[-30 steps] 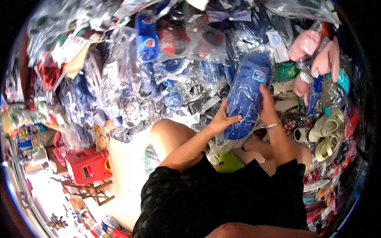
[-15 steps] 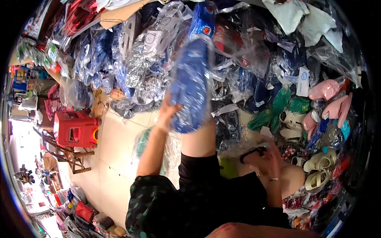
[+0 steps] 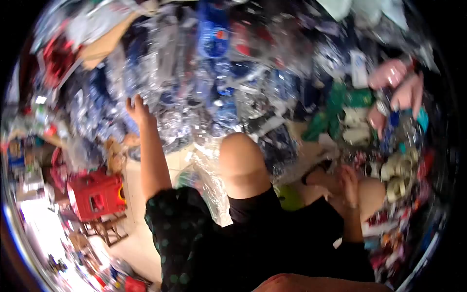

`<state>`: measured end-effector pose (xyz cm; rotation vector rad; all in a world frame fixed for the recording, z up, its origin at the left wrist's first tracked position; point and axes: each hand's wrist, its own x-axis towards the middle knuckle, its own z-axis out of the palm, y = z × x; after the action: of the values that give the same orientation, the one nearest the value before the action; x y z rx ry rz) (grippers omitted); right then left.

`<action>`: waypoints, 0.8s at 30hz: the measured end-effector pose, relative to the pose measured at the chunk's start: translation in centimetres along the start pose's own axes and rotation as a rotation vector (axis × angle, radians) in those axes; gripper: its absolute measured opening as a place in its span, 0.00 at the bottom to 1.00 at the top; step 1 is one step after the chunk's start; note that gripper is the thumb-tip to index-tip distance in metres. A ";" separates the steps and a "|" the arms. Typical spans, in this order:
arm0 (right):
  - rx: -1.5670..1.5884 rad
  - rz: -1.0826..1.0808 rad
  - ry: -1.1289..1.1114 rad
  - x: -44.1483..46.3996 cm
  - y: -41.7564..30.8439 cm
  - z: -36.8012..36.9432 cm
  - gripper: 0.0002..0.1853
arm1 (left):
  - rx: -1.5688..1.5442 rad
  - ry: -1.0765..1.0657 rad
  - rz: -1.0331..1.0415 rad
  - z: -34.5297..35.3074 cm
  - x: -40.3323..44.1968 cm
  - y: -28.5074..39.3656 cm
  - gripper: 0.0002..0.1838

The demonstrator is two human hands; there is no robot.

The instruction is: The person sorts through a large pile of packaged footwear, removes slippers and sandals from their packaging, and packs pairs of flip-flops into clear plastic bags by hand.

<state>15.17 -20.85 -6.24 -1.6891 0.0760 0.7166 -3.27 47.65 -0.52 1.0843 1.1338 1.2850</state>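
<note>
Clear plastic shines all over a big heap of bagged shoes [image 3: 165, 63] that fills the upper part of the view. Below it, on the left, is a pale floor [image 3: 141, 238]. A red stool [image 3: 112, 187] stands there, just beside a brown wooden chair [image 3: 108, 225]. Bright blue slippers [image 3: 212, 45] with an orange spot lie near the top of the heap. Over on the right are pink shoes [image 3: 389, 73], green wrapped shoes [image 3: 359, 97] and pale clogs [image 3: 396, 169].

The left hand [image 3: 140, 113] is over the left part of the heap, its fingers a bit apart. Wrapped blue shoes [image 3: 132, 78] lie just past its fingertips; I can't tell if they touch. The right hand [image 3: 348, 187] is near the person's bent leg [image 3: 373, 197], well apart from those blue shoes. It is blurry, so I can't tell if it holds anything.
</note>
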 end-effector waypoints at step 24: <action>-0.103 0.394 0.126 30.1 25.6 5.5 0.39 | 1.037 -0.879 0.598 2.4 -24.8 0.2 0.18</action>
<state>26.24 -12.63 -43.64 -1.8387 0.4783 0.9166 -0.23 22.92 0.34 2.5697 0.7432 0.3721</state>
